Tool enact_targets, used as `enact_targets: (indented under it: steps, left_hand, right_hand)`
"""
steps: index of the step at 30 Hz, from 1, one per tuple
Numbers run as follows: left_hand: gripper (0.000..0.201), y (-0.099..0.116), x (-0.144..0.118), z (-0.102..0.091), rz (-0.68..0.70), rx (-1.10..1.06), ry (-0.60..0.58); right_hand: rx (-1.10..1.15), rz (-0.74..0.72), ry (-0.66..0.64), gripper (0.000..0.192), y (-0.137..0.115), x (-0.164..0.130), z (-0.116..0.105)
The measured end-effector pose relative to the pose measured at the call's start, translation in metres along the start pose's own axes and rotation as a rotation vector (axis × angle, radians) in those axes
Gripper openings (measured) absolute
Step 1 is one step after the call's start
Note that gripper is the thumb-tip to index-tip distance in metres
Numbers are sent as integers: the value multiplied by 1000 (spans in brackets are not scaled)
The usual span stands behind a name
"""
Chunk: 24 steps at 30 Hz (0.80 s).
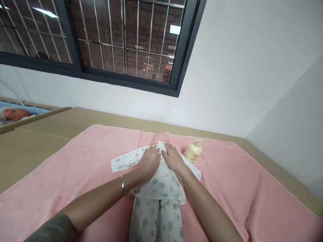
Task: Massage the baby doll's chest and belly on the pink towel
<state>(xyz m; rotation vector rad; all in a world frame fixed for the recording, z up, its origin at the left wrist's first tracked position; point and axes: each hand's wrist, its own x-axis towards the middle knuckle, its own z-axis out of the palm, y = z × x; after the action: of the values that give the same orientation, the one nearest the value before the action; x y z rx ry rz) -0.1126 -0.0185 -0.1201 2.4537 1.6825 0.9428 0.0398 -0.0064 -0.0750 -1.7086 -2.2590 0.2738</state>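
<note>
Your left hand (149,160) lies flat on the chest of the doll (158,188), palm down, fingers spread and pressed onto the printed white top (161,181). Nothing is pinched. Your right hand (173,158) sits just beside it, also flat and open on the top, fingertips up at the collar. The two hands nearly touch at the index fingers; cannot tell if they actually meet. A metal bangle (123,185) rides on your left wrist.

The doll lies on its back in the middle of the pink towel (75,168), head (161,137) toward the wall, legs toward you. It wears the top and matching printed pants (156,222). One sleeve (123,162) sticks out flat on your left side.

A cream bottle (193,151) lies tilted on the towel just beside the doll's shoulder on your right, near your right hand but apart from it.

The towel covers a tan table (37,137). Far left, another doll (15,114) lies in a cot. A barred window (121,40) sits above, in the white wall.
</note>
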Motion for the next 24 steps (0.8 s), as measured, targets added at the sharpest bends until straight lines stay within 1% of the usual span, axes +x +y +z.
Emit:
enact_targets:
  steps: [2,4,7,9,11,13,16,20,24]
  left_hand:
    - [40,4,-4,0,12,-8,10]
    - [40,3,-2,-3,-4,-33,7]
    - [38,-8,12,-7,-41,-93,-31]
    - [37,-16,20,-5,-68,-121,-49]
    - [38,-21,24,0,-93,-116,-29]
    - [40,-21,23,6,-111,-95,22]
    - [42,-19,18,12,-128,-98,76]
    - [43,-18,14,12,-135,-167,95]
    - [45,-22,12,10,-113,-242,129]
  right_hand:
    - [-53,30,17,56,-5,-4,3]
    - [-141,64,50,56,-16,-13,8]
    - [-262,41,83,55,-32,-26,15]
    - [-293,16,79,54,-36,-28,15]
    - [-258,12,66,54,-34,-26,12]
    - [-181,21,61,54,-27,-19,9]
    - [-91,30,92,56,-17,-11,10]
    - [-76,61,166,56,-15,-12,18]
    - [-67,56,156,55,-18,-16,20]
